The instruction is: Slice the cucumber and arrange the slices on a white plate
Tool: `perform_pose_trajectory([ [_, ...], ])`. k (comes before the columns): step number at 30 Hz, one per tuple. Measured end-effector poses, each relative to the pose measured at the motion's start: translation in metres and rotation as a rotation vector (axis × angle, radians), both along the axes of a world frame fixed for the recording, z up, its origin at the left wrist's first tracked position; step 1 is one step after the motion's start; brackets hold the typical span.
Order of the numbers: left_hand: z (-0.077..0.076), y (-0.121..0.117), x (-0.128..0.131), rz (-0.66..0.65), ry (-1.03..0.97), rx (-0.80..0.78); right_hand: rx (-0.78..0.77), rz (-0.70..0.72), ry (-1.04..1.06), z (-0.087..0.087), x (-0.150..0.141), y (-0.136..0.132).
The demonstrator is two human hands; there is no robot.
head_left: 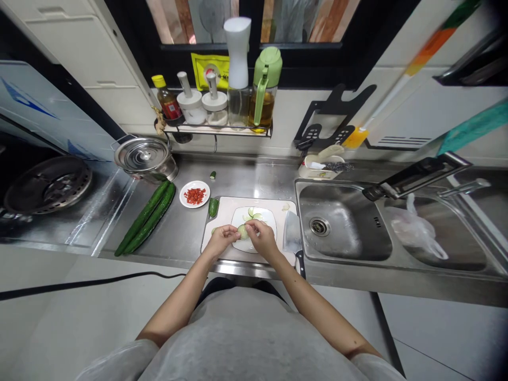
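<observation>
Between the fingertips of both hands is a thin, pale green cucumber slice (pixel 242 232), over a white square plate (pixel 270 216). My left hand (pixel 223 238) pinches its left edge, while my right hand (pixel 262 237) pinches the right one. A few more slices (pixel 254 214) lie overlapping toward the back of the plate. Under the plate is a white cutting board (pixel 228 202). A cleaver (pixel 292 233) rests along the board's right side, its black handle toward me. A cut cucumber piece (pixel 213 207) sits by the board's back left corner.
Two whole cucumbers (pixel 147 219) and a small plate of chopped red pepper (pixel 195 194) lie to the left. Behind them stands a lidded steel pot (pixel 146 157). The sink (pixel 341 222) is at the right, and a condiment rack (pixel 222 129) hangs above the counter.
</observation>
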State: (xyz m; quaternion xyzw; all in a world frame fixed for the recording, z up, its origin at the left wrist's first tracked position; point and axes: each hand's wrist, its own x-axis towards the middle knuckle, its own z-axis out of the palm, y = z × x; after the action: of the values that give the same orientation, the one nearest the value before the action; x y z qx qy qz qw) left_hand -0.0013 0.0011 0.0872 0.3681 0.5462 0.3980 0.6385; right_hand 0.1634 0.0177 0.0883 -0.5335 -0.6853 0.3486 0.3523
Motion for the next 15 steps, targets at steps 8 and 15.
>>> perform_pose_trajectory([
  [8,-0.003,-0.001,-0.021,0.084,0.057,-0.021,-0.093,-0.071,0.137,0.001,-0.006,0.007],
  [15,-0.025,0.003,-0.062,0.198,0.128,-0.036,-0.097,-0.094,0.153,-0.005,-0.001,0.011],
])
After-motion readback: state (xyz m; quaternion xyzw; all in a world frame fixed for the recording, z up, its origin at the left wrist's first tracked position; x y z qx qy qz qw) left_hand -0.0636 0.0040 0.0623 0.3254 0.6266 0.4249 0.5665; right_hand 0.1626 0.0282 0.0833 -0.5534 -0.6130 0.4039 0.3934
